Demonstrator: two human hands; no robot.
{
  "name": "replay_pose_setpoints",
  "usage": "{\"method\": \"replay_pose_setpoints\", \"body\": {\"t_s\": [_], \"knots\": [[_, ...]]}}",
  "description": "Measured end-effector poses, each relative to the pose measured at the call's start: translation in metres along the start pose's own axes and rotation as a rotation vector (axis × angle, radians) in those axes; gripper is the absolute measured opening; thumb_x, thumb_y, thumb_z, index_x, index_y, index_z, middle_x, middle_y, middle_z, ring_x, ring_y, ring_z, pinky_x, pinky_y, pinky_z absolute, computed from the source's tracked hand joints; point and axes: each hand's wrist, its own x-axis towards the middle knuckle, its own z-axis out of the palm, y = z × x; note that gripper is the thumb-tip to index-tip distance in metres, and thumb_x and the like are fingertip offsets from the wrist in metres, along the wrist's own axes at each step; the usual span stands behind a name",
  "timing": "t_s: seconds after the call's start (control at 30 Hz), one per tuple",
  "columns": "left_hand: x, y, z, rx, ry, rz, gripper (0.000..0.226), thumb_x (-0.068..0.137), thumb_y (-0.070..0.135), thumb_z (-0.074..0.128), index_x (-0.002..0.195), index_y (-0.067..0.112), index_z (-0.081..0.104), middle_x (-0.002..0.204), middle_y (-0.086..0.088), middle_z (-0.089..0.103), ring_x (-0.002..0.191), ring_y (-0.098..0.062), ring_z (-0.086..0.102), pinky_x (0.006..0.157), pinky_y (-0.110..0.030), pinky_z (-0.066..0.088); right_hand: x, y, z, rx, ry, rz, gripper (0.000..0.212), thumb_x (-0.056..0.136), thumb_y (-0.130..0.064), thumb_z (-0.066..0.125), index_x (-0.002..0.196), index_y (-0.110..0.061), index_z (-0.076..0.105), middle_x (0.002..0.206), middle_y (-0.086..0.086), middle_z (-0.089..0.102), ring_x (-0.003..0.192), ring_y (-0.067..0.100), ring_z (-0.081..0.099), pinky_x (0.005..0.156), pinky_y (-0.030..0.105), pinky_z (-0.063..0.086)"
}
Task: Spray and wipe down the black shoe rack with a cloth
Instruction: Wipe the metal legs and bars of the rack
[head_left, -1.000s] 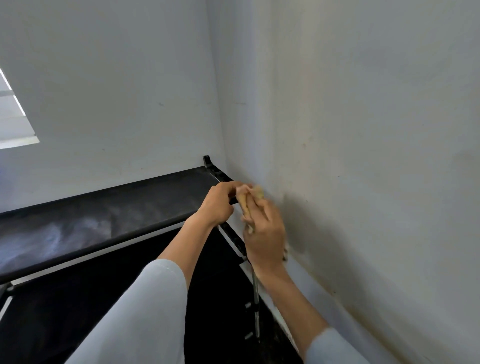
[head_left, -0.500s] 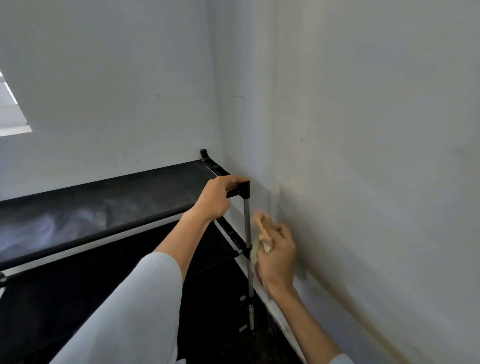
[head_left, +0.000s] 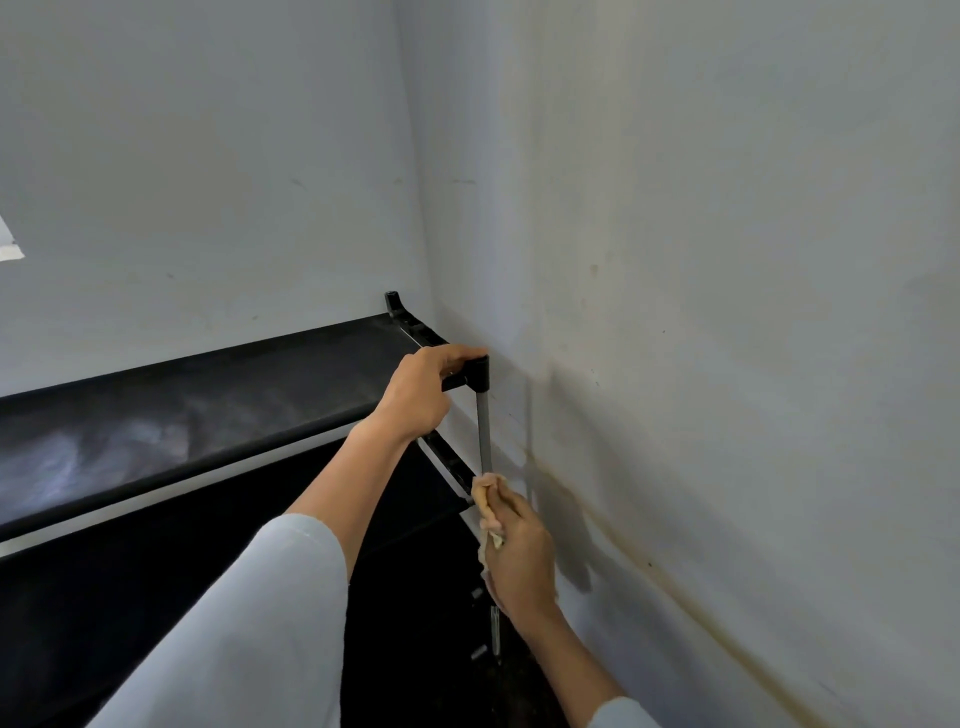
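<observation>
L hand grips rack corner — R hand holds cloth on pole.

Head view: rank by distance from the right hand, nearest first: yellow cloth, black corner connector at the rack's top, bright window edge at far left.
1. Yellow cloth: gripped in the right hand.
2. Black corner connector: above, at the grey pole's top.
3. Bright window edge: far left.

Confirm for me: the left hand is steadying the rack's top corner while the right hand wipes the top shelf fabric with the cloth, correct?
Not quite. The head view shows the right hand holding the cloth around the grey upright pole, not on the top shelf. The left hand does grip the rack's top corner.
</observation>
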Motion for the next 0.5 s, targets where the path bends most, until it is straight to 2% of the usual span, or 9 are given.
{"method": "replay_pose_setpoints", "body": {"t_s": [0.1,0.13,0.2,0.27,0.33,0.4,0.43,0.5], "knots": [[0.001,-0.003,0.001,-0.02,0.007,0.017,0.083,0.068,-0.03,0.034,0.13,0.021,0.056,0.127,-0.004,0.06,0.125,-0.016,0.051,0.104,-0.024,0.039,0.01,-0.03,-0.019,0.077,0.053,-0.051,0.036,0.096,-0.013,0.053,0.12,-0.039,0.057,0.091,-0.021,0.058,0.079,0.0,0.061,0.073,0.016,0.052],[0.001,-0.004,0.002,-0.025,0.01,0.019,0.083,0.068,-0.03,0.034,0.129,0.022,0.056,0.126,-0.004,0.061,0.124,-0.016,0.052,0.105,-0.027,0.04,0.017,-0.042,-0.023,0.087,0.141,-0.119,0.037,0.093,-0.008,0.057,0.12,-0.034,0.06,0.092,-0.019,0.058,0.078,-0.002,0.059,0.074,0.014,0.052],[0.002,-0.005,0.002,-0.016,0.015,0.03,0.081,0.069,-0.029,0.036,0.129,0.021,0.056,0.126,-0.003,0.061,0.123,-0.015,0.052,0.105,-0.028,0.04,0.036,-0.061,-0.023,0.06,0.317,-0.268,0.041,0.084,0.0,0.064,0.123,-0.014,0.063,0.103,-0.009,0.062,0.087,-0.001,0.057,0.082,0.006,0.048],[0.002,-0.004,0.002,-0.008,0.02,0.046,0.079,0.07,-0.029,0.038,0.13,0.02,0.056,0.127,-0.003,0.061,0.123,-0.014,0.052,0.104,-0.025,0.04,0.049,-0.07,-0.015,-0.012,0.357,-0.33,0.042,0.085,-0.007,0.06,0.128,-0.008,0.059,0.107,0.003,0.066,0.089,0.007,0.059,0.081,0.012,0.05],[0.001,-0.004,0.002,-0.008,0.021,0.041,0.079,0.071,-0.029,0.037,0.13,0.02,0.055,0.128,-0.003,0.06,0.124,-0.015,0.052,0.102,-0.02,0.038,0.044,-0.057,-0.005,-0.111,0.292,-0.319,0.041,0.093,-0.023,0.047,0.132,-0.017,0.056,0.102,-0.001,0.067,0.082,0.002,0.057,0.074,0.013,0.05],[0.0,-0.004,0.004,0.01,0.033,0.026,0.081,0.071,-0.029,0.036,0.131,0.021,0.055,0.129,-0.003,0.059,0.125,-0.016,0.051,0.1,-0.019,0.037,0.02,-0.032,-0.001,-0.11,0.134,-0.156,0.031,0.099,-0.036,0.041,0.127,-0.04,0.054,0.097,-0.018,0.061,0.075,-0.008,0.054,0.07,0.008,0.047],[0.001,-0.004,0.004,0.025,0.041,0.02,0.081,0.071,-0.029,0.036,0.131,0.023,0.054,0.129,-0.002,0.059,0.125,-0.016,0.051,0.1,-0.02,0.037,0.009,-0.019,-0.002,-0.104,0.029,-0.052,0.027,0.1,-0.037,0.04,0.119,-0.05,0.055,0.091,-0.024,0.058,0.069,-0.007,0.054,0.065,0.007,0.044],[0.001,-0.004,0.006,0.05,0.058,0.019,0.082,0.071,-0.028,0.036,0.131,0.025,0.054,0.13,-0.001,0.059,0.126,-0.017,0.05,0.102,-0.025,0.038,-0.009,0.004,-0.009,-0.154,-0.191,0.07,0.032,0.1,-0.027,0.04,0.089,-0.052,0.058,0.071,-0.02,0.051,0.057,-0.002,0.048,0.054,0.01,0.038]]}}
